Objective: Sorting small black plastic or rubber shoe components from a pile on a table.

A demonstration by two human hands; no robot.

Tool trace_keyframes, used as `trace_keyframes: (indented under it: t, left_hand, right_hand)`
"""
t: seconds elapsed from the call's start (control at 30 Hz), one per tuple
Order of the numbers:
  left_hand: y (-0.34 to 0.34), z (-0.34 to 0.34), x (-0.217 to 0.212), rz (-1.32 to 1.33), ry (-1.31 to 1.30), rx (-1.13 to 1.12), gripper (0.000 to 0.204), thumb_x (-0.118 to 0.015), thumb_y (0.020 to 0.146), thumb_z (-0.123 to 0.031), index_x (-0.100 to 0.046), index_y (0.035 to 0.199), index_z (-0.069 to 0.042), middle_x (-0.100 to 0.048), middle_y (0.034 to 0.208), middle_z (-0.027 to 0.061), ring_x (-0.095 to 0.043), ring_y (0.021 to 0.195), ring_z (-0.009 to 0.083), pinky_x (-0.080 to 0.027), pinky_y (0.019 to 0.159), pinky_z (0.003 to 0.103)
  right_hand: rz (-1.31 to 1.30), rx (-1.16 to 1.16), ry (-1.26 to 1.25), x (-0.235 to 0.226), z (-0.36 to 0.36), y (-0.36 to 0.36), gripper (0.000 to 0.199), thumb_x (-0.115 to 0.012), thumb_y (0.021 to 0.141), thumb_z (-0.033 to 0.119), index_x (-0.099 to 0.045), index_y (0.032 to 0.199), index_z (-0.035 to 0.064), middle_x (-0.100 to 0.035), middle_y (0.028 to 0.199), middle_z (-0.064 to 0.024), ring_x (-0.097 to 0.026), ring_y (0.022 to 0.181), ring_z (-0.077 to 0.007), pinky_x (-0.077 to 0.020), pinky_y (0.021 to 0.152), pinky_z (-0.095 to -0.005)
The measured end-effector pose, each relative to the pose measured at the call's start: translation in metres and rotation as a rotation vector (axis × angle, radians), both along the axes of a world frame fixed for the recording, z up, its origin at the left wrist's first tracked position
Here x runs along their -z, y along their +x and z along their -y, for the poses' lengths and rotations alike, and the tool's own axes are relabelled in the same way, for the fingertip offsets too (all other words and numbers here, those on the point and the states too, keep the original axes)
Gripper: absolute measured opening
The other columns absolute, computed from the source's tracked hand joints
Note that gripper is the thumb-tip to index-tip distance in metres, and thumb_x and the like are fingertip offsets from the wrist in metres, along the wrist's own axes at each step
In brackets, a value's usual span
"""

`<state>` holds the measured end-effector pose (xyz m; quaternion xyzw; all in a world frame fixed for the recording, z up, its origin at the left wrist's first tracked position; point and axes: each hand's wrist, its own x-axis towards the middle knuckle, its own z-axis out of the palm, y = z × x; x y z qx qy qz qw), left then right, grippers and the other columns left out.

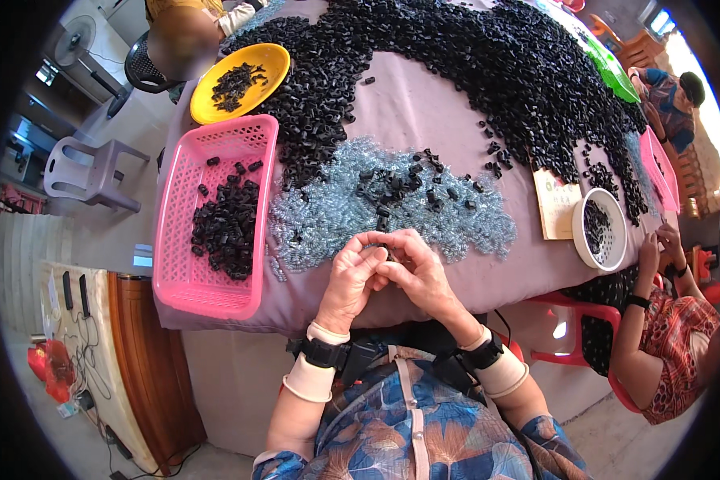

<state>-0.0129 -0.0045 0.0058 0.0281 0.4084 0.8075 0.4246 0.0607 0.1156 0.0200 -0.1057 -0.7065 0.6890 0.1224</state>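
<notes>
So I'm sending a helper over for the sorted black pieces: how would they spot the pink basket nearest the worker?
Start at the big table with the mauve cloth. On its left edge, beside the heap of clear bluish pieces, lies the pink basket. Unlike the round yellow dish above it, it is rectangular with slotted walls.

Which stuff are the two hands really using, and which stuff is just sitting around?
In use:
left hand
right hand
small part pinched between them
clear pieces
black pieces
pink basket

Just lying about:
yellow bowl
white bowl
grey stool
</notes>
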Motion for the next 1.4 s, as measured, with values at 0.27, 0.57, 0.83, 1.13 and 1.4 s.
trace_keyframes:
  t: [0.27,0.57,0.83,1.13,1.4]
  left_hand:
    - [-0.001,0.000,0.008,-0.013,0.042,0.026,0.022,-0.060,0.089,-0.015,-0.051,0.108,-0.008,-0.059,0.079,-0.0006,-0.052,0.060,0.0045,-0.042,0.052,0.017]
    - [0.001,-0.002,0.004,0.018,0.050,-0.050,0.026,-0.061,0.087,-0.009,-0.050,0.110,-0.006,-0.060,0.081,-0.0001,-0.050,0.060,0.0038,-0.041,0.052,0.016]
    - [0.000,0.000,0.006,0.006,0.076,0.010,0.040,-0.067,0.082,-0.011,-0.047,0.116,-0.007,-0.062,0.088,-0.0011,-0.057,0.072,0.0055,-0.045,0.058,0.019]
    - [0.004,-0.001,0.006,0.010,0.103,-0.056,0.033,-0.062,0.086,-0.008,-0.048,0.115,-0.005,-0.061,0.088,0.0041,-0.056,0.067,0.0081,-0.045,0.057,0.020]
    - [0.001,0.008,0.001,0.020,0.227,-0.054,0.023,-0.054,0.092,-0.012,-0.052,0.113,-0.004,-0.058,0.082,0.0056,-0.050,0.057,0.0107,-0.040,0.053,0.023]
  right_hand:
    - [-0.003,-0.042,-0.101,0.011,-0.002,0.001,0.035,-0.064,0.081,0.009,-0.059,0.115,0.0044,-0.047,0.091,-0.0012,-0.047,0.073,-0.0070,-0.0418,0.065,-0.0212]
    - [0.055,-0.051,-0.021,0.002,-0.002,0.000,0.033,-0.066,0.081,0.011,-0.059,0.111,0.0017,-0.051,0.096,-0.0029,-0.050,0.079,-0.0085,-0.0431,0.068,-0.0218]
    - [-0.061,0.000,-0.026,0.009,0.001,0.000,0.023,-0.065,0.082,0.015,-0.059,0.101,0.0020,-0.052,0.098,-0.0073,-0.053,0.081,-0.0136,-0.0453,0.070,-0.0250]
    - [-0.070,-0.038,0.028,0.002,0.000,-0.003,0.024,-0.062,0.084,0.009,-0.058,0.106,0.0014,-0.049,0.099,-0.0056,-0.053,0.071,-0.0091,-0.0458,0.060,-0.0222]
    - [0.125,0.221,-0.109,0.001,-0.012,0.022,0.009,-0.060,0.083,0.000,-0.058,0.091,0.0003,-0.052,0.074,-0.0013,-0.052,0.064,-0.0066,-0.0422,0.050,-0.0201]
